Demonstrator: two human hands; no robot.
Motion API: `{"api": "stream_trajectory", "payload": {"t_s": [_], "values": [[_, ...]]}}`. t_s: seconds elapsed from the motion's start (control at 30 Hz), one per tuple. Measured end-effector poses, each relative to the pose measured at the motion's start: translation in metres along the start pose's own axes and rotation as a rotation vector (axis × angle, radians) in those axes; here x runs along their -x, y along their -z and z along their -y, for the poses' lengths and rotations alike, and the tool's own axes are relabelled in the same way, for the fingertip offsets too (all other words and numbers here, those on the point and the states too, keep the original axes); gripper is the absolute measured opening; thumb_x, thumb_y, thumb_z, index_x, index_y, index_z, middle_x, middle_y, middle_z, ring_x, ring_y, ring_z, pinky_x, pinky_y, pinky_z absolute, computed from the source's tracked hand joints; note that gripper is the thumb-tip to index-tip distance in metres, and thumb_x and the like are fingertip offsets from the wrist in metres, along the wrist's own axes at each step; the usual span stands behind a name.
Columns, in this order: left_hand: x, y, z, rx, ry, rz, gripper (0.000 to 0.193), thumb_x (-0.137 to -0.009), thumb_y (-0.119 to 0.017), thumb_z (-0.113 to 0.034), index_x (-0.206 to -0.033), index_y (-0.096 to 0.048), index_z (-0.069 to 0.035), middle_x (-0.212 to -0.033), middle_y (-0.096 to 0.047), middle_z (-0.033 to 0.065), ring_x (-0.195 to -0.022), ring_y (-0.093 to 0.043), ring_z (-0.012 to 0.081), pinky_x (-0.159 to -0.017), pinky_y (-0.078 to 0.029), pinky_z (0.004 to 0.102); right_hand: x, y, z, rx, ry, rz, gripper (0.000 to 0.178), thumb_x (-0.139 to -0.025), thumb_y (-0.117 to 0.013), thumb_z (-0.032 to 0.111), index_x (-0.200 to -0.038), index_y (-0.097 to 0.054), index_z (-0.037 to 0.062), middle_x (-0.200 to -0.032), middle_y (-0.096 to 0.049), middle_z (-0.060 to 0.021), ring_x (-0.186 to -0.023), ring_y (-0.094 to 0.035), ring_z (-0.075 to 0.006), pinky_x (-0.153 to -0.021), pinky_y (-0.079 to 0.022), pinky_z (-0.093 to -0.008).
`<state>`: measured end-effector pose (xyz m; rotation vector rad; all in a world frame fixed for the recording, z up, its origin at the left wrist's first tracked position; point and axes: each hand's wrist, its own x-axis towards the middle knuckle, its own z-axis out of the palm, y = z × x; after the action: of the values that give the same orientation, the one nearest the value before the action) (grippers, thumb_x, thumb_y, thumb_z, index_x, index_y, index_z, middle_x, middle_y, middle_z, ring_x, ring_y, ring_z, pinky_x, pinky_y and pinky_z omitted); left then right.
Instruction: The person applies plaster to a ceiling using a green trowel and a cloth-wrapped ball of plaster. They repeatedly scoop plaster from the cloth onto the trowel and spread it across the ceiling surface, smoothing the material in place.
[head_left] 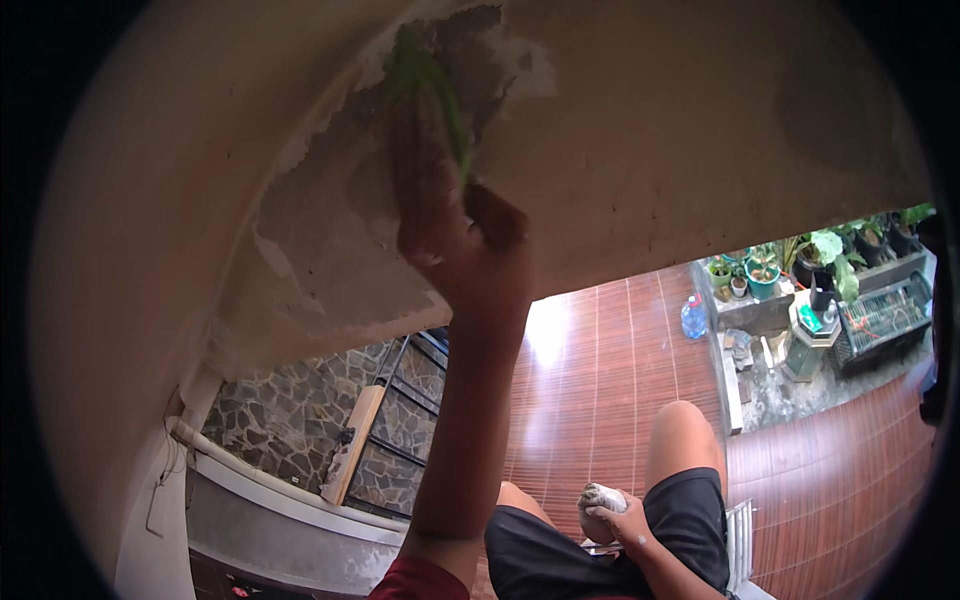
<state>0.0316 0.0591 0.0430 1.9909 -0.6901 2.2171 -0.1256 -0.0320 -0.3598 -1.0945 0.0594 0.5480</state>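
Note:
My left hand (440, 215) is raised overhead against a beige plastered surface (640, 130). It holds a thin green thing (415, 70), smeared by motion, so its kind is unclear. The green thing is over a rough grey patch (340, 160) where the paint has come off with ragged edges. Low over my lap, my right hand (625, 522) is closed round a rounded grey-white lump (603, 497), perhaps wrapped in plastic. A thin flat thing (602, 548) shows just below that hand. Whitish smears mark both hands.
Far below lies a reddish-brown tiled floor (610, 370). At right stand potted plants (765, 275), a dark crate (885, 315) and a blue-tinted water bottle (694, 318). Lower left are a black metal railing (390, 450), a wooden board (355, 440) and a white ledge (270, 495).

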Motion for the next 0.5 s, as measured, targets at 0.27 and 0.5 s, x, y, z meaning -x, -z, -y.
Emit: {"api": "stream_trajectory", "payload": {"t_s": [0.27,0.5], "values": [[0.006,-0.027,-0.007,-0.023,-0.118,0.211,0.075,-0.067,-0.058,0.005,-0.14,-0.047,-0.009,-0.147,-0.041,0.0212,-0.138,-0.037,0.0406,-0.11,-0.028,0.0613,-0.013,0.002,-0.007,-0.025,-0.008,0.001,0.039,-0.073,-0.078,0.005,-0.109,-0.065,-0.003,-0.097,-0.07,-0.0088,-0.086,-0.066,-0.014,-0.079,-0.053,-0.0278],[0.035,-0.015,-0.019,0.032,-0.131,0.424,0.081,-0.063,-0.066,0.005,-0.14,-0.048,-0.01,-0.15,-0.036,0.0223,-0.141,-0.032,0.0407,-0.111,-0.024,0.0629,-0.013,0.003,-0.004,-0.024,-0.034,0.017,0.039,-0.073,-0.079,0.007,-0.108,-0.065,-0.003,-0.096,-0.07,-0.0091,-0.085,-0.067,-0.0147,-0.08,-0.054,-0.0283]]}}
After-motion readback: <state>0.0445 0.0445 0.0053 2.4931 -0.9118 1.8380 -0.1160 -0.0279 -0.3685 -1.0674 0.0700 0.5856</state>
